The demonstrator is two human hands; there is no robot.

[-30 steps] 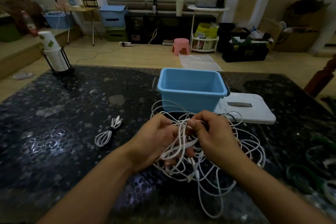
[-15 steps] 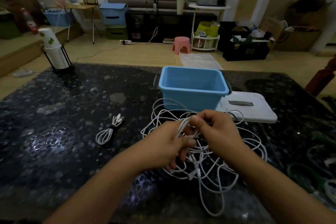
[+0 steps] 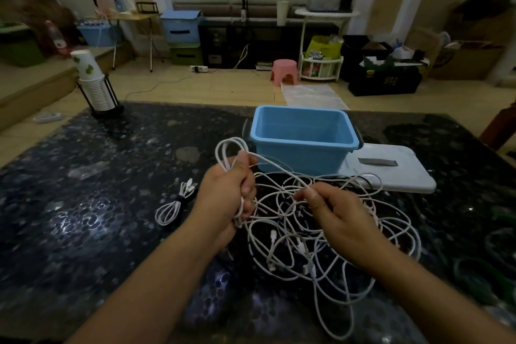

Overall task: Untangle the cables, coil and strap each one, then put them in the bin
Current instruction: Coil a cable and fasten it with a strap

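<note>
Head view: hands are drawing apart, left hand (image 3: 227, 193) clamping a gathered loop, right hand (image 3: 339, 213) pinching one strand of the tangle (image 3: 321, 234), still knotted at the bin's (image 3: 304, 148) six o'clock

Green items (image 3: 474, 285) at right edge blurred, cut off.

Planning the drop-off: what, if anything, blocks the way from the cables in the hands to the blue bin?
Nothing visible does. The blue bin stands open just behind the tangled cables, its lid lying beside it. The left hand and right hand grip cable strands.
</note>
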